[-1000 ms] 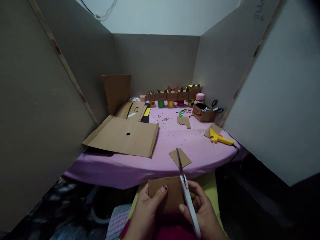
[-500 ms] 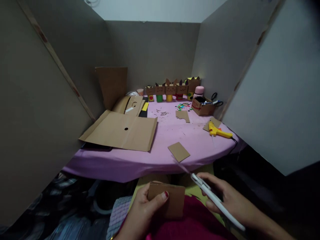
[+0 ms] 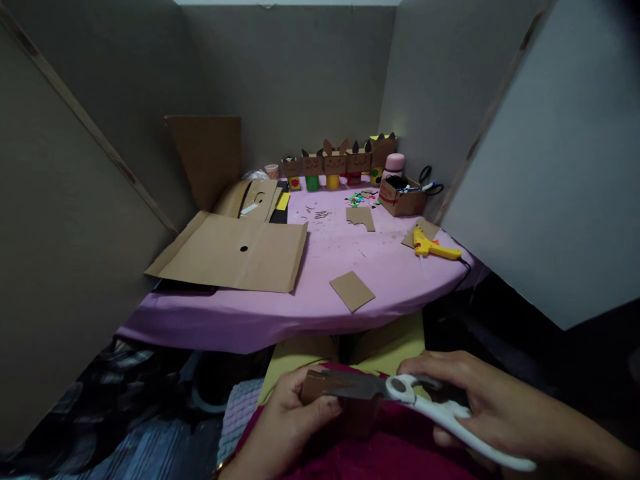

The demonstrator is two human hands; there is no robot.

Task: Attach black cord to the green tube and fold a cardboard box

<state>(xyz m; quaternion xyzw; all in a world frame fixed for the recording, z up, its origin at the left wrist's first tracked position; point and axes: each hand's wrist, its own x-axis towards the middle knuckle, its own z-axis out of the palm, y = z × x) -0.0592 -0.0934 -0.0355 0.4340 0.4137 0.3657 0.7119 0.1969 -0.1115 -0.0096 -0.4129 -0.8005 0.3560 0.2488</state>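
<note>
My left hand is closed on a piece of cardboard above my lap, thumb on its near side. White-handled scissors are gripped in my right hand. Their metal blades point left and lie across the top of the cardboard, close to my left thumb. How far the blades are parted is hard to make out. A loose cardboard rectangle lies at the table's front edge, beyond both hands.
A large cardboard sheet with a hole covers the table's left side. A yellow glue gun rests at the right on cardboard, its cord hanging over the edge. Decorated cardboard figures line the back beside a box of tools.
The scissors have swung down and left, from pointing up beside the cardboard to lying across it. The cardboard in my left hand has tipped. The view has dipped slightly.
</note>
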